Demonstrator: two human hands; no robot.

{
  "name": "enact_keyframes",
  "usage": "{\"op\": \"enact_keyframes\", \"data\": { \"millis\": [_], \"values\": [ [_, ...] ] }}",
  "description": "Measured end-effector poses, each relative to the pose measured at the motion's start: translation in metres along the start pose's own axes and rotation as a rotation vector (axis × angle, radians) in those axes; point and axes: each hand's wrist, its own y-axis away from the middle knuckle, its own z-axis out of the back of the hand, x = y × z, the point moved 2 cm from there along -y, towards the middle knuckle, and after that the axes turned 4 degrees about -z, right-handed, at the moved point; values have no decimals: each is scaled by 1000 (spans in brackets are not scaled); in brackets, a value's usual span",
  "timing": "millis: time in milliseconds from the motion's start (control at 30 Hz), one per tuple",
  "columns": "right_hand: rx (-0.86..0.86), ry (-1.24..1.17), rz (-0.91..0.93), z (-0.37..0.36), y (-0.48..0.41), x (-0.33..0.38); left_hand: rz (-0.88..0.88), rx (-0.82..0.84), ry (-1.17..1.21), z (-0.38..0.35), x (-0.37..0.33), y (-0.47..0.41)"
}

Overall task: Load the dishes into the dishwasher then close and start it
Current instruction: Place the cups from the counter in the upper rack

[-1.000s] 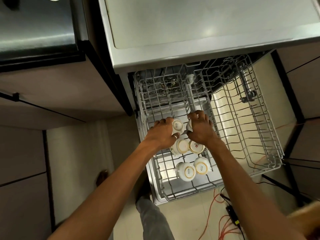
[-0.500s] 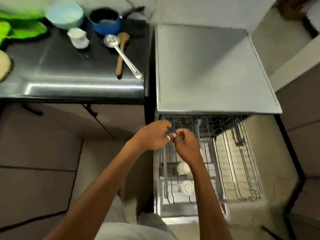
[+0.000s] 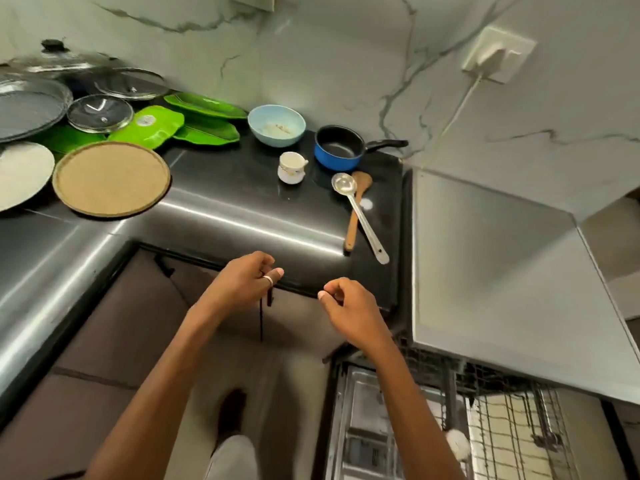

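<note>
Well, your left hand (image 3: 242,282) and right hand (image 3: 349,310) hung empty, fingers loosely curled. On the counter (image 3: 242,209) stood one pale bowl (image 3: 276,125), one blue saucepan (image 3: 339,147), one white cup (image 3: 292,167) and two spoons: metal spoon (image 3: 360,216), wooden spoon (image 3: 352,223). One dishwasher rack (image 3: 502,427) lay lower right.

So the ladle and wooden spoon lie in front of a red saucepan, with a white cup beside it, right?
The saucepan is blue, not red, as the head view shows. The ladle and wooden spoon do lie in front of it, the white cup beside it.
</note>
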Motion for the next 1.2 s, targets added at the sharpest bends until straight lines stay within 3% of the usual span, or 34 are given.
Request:
{"op": "enact_keyframes", "data": {
  "millis": [200, 400, 833, 1067, 1200],
  "values": [
    [83, 88, 10, -46, -92, 82, 5, -124, -136, 50, 78, -102],
    [18, 89, -44, -50, -170, 119, -90, -271, -381, 63, 113, -165],
    [-335, -91, -344, -64, -329, 137, -63, -256, -512, 40, 134, -171],
    [-502, -120, -358, -95, -344, 136, -54, -285, -529, 39, 134, -171],
    [-512, -122, -305, -93, -349, 133, -53, -291, -532, 41, 131, -172]
  ]
}}
